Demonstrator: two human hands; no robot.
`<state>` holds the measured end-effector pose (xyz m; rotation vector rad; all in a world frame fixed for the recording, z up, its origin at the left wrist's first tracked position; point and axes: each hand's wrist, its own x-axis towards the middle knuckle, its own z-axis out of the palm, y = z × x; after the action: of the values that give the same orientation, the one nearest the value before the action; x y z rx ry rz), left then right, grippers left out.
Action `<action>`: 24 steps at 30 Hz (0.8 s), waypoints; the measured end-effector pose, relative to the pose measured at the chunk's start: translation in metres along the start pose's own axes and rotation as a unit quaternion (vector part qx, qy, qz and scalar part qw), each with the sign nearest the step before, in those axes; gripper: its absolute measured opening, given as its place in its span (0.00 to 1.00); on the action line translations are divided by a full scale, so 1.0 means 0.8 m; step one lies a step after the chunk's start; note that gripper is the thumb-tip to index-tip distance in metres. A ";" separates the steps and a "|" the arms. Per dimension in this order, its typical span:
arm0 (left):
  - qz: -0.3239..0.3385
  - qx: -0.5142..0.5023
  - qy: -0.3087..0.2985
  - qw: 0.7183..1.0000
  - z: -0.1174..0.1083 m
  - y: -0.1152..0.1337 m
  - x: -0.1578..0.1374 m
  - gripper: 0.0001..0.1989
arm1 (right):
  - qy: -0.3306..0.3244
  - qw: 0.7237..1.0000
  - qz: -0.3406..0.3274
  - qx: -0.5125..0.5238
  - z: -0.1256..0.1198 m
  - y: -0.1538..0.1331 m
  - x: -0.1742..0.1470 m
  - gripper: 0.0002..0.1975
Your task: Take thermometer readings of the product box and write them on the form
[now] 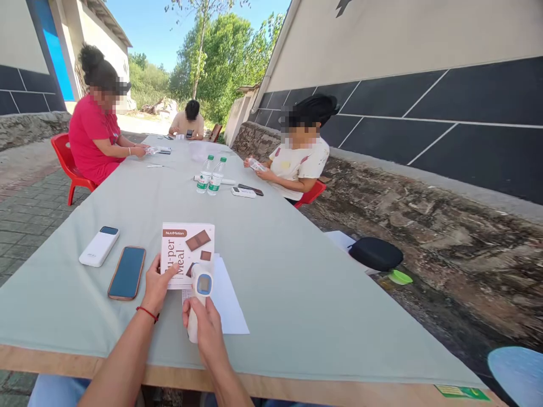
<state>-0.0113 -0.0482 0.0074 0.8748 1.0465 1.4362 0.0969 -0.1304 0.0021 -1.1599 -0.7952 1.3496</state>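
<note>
My left hand (158, 284) grips the lower left edge of a white and brown box (173, 257) printed "NutriMotion", its thumb on the front face. My right hand (206, 325) is wrapped round the handle of a white infrared thermometer (195, 282), whose small grey screen with a blue rim faces me. The thermometer's head overlaps the box's lower right corner, and I cannot tell whether they touch. Under both lies white paper (229, 308) on the table. Left of my left hand are a smartphone (127, 273) and a white power bank (99, 246).
Two water bottles (205, 175) stand mid-table, beside another white power bank (243, 193) and a dark phone (251, 189). Three people sit round the long cloth-covered table (297, 316), handling small items. A black case (375, 254) lies beyond the right edge.
</note>
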 end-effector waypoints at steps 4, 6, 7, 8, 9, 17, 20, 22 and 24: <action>0.001 -0.005 -0.006 1.000 -0.002 -0.003 0.002 0.30 | -0.006 1.000 -0.003 0.004 0.003 -0.008 -0.001 0.12; 0.004 0.001 -0.008 1.000 -0.002 -0.003 0.002 0.30 | -0.003 1.000 -0.005 0.005 0.004 -0.011 -0.002 0.12; 0.004 0.004 -0.007 1.000 -0.002 -0.002 0.002 0.30 | 0.000 1.000 -0.007 0.002 0.005 -0.012 -0.002 0.12; 0.003 0.008 -0.007 1.000 -0.002 -0.002 0.003 0.30 | 0.005 1.000 -0.008 -0.003 0.004 -0.011 -0.002 0.13; 0.001 0.010 -0.008 1.000 -0.002 -0.001 0.003 0.30 | 0.009 1.000 -0.008 -0.008 0.004 -0.010 -0.002 0.13; 0.003 0.007 -0.013 1.000 -0.001 -0.002 0.005 0.29 | 0.012 1.000 -0.027 -0.007 0.003 -0.002 -0.004 0.11; 0.002 0.008 -0.018 1.000 -0.001 -0.002 0.006 0.29 | 0.016 1.000 -0.024 -0.007 0.003 -0.002 -0.003 0.11; -0.003 0.007 -0.022 1.000 -0.001 -0.002 0.007 0.29 | 0.016 1.000 -0.024 -0.008 0.003 -0.001 -0.002 0.11; -0.004 0.005 -0.026 1.000 -0.001 -0.002 0.008 0.28 | 0.008 1.000 -0.025 -0.014 0.002 -0.002 -0.001 0.11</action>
<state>-0.0125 -0.0421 0.0053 0.9095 1.0176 1.3961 0.0958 -0.1309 0.0039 -1.1651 -0.8279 1.2903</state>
